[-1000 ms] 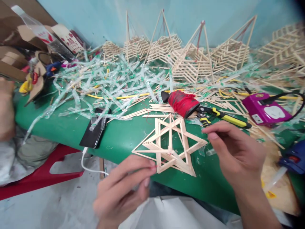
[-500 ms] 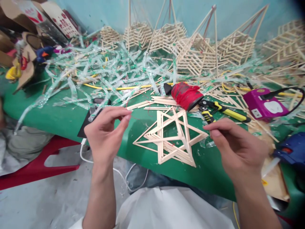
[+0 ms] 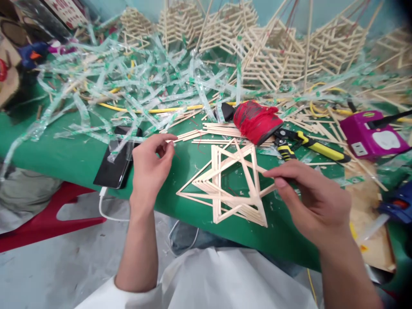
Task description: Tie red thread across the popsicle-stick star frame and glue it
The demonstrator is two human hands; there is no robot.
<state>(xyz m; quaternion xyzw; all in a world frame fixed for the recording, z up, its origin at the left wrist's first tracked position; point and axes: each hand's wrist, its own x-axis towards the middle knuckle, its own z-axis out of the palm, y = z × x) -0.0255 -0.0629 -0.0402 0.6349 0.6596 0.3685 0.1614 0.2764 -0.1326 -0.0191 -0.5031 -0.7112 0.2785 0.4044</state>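
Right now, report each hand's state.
Left hand: closed in a pinch; whether it holds anything cannot be told.
Right hand: pinched closed at the wooden star; any hold unclear.

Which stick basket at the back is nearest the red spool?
The basket directly behind the red spool; the others sit farther off, left or right.

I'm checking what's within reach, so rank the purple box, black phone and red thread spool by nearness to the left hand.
From the left hand:
1. Black phone, just to its left.
2. Red thread spool, to its right, beyond the star frame.
3. Purple box, far right.
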